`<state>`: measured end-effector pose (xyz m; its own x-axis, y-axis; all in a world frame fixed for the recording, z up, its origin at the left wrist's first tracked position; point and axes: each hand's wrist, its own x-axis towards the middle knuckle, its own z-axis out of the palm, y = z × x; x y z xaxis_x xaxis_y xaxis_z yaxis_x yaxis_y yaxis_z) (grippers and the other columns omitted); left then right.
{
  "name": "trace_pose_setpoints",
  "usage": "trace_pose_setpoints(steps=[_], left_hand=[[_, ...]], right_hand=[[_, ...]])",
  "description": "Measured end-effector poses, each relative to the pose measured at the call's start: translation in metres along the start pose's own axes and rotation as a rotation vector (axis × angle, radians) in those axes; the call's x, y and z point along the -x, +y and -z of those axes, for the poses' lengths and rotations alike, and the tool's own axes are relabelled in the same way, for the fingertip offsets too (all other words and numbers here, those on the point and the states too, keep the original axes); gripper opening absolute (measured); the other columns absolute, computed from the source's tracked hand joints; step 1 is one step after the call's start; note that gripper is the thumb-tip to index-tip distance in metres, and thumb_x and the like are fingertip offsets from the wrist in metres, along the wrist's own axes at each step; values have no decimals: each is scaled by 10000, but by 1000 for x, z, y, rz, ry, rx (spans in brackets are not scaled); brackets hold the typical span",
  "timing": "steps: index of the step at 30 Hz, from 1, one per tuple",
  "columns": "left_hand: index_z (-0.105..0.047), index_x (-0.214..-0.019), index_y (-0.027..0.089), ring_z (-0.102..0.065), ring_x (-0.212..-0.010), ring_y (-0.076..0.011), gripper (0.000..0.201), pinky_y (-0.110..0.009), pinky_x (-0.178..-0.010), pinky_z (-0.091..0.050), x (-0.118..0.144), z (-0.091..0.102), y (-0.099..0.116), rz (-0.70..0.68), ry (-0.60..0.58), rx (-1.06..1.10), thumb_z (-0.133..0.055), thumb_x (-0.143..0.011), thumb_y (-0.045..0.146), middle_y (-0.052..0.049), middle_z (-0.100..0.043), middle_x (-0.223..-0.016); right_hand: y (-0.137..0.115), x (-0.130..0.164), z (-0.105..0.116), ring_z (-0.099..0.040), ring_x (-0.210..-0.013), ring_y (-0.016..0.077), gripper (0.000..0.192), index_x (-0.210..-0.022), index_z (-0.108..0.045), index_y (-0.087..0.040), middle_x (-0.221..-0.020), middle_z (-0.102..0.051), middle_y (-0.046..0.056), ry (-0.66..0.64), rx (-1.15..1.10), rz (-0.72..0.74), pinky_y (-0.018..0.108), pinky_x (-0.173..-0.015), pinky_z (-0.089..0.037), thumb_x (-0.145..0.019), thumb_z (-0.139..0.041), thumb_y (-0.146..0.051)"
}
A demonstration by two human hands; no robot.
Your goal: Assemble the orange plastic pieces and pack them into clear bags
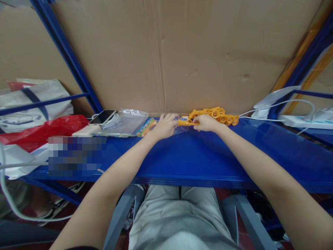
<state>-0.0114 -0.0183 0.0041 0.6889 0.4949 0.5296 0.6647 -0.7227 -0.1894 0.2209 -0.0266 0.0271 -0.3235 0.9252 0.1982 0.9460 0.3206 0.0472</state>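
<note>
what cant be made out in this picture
All in the head view:
Left hand: too small to tell whether it touches the yellow piece.
Right hand: its own back hides part of its grip on that piece.
Colourful label: print too small and blurred to read.
Left shelf area: a pixelated patch masks what lies there.
White strip: cut off by the right edge.

blue tabletop (195,156); cardboard wall (195,52) behind it; blue posts (66,55) left and right of it; grey chair arms (251,218), reddish floor (241,234) below it
</note>
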Motion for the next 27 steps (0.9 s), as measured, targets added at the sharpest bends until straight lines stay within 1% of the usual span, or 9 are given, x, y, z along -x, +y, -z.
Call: trace_pose_setpoints(steps=[7, 13, 15, 17, 19, 21, 23, 25, 27], left_hand=[[-655, -914, 192, -526, -1156, -279, 263, -478, -974, -371, 0, 6, -1, 36, 112, 15, -416, -863, 92, -115, -616, -1260], [-623, -921, 194, -543, -1183, -246, 267, -435, -1017, -378, -1, 6, 2, -24, 107, 98, -380, -874, 95, -100, -622, -1279], [-614, -996, 194, -527, -1233, -242, 288, -432, -1048, -373, -2, 1, -5, 62, 157, 134, -370, -877, 98, -103, -610, -1305], [-592, -1108, 185, -520, -1263, -247, 333, -427, -1062, -385, -2, -6, -18, 222, 204, 164, -382, -864, 97, -120, -603, -1315], [-560, -1201, 149, -542, -1251, -263, 366, -424, -1067, -402, 2, -14, -35, 419, 193, 178, -419, -864, 130, -156, -610, -1303], [-541, -1259, 130, -545, -1267, -281, 391, -429, -1086, -402, 7, -22, -52, 596, 125, 182, -432, -890, 197, -175, -605, -1333], [-568, -1247, 137, -552, -1277, -293, 387, -446, -1103, -391, 12, -28, -66, 703, -46, 199, -390, -930, 270, -170, -620, -1337], [-617, -1189, 137, -566, -1273, -265, 414, -401, -1112, -386, 15, -31, -74, 674, -273, 259, -306, -954, 278, -148, -643, -1325], [-646, -1152, 116, -554, -1292, -245, 458, -352, -1127, -362, 16, -32, -77, 622, -378, 287, -264, -959, 279, -151, -633, -1347]], right_hand=[[-14, 4, 3, -691, -1006, 269, 289, -1057, -752, -189, -1087, -756, 92, -14, 41, 105, 312, -800, -481, -811, -605, -229], [-26, 5, 2, -687, -1039, 283, 304, -1100, -735, -167, -1105, -749, 116, 62, 35, 29, 324, -830, -497, -848, -586, -252], [-28, 5, 0, -686, -1053, 285, 317, -1125, -728, -166, -1129, -745, 115, 98, 40, -9, 334, -845, -502, -873, -559, -259], [-31, 5, -3, -685, -1066, 286, 331, -1148, -720, -166, -1158, -738, 114, 131, 42, -37, 343, -854, -505, -891, -535, -261], [-33, 5, -5, -684, -1073, 284, 338, -1162, -713, -166, -1178, -731, 114, 150, 44, -55, 341, -857, -505, -896, -524, -256], [-36, 6, -6, -683, -1076, 283, 339, -1160, -712, -168, -1187, -727, 115, 149, 53, -61, 336, -848, -506, -897, -512, -246], [-39, 7, -7, -680, -1079, 279, 340, -1155, -710, -168, -1192, -724, 117, 145, 68, -65, 332, -842, -504, -896, -499, -229], [-42, 8, -7, -680, -1076, 278, 338, -1146, -707, -162, -1187, -724, 124, 147, 80, -73, 332, -839, -502, -896, -488, -219], [-44, 9, -7, -684, -1068, 284, 337, -1141, -703, -146, -1167, -728, 140, 155, 92, -93, 334, -837, -502, -897, -481, -216]])
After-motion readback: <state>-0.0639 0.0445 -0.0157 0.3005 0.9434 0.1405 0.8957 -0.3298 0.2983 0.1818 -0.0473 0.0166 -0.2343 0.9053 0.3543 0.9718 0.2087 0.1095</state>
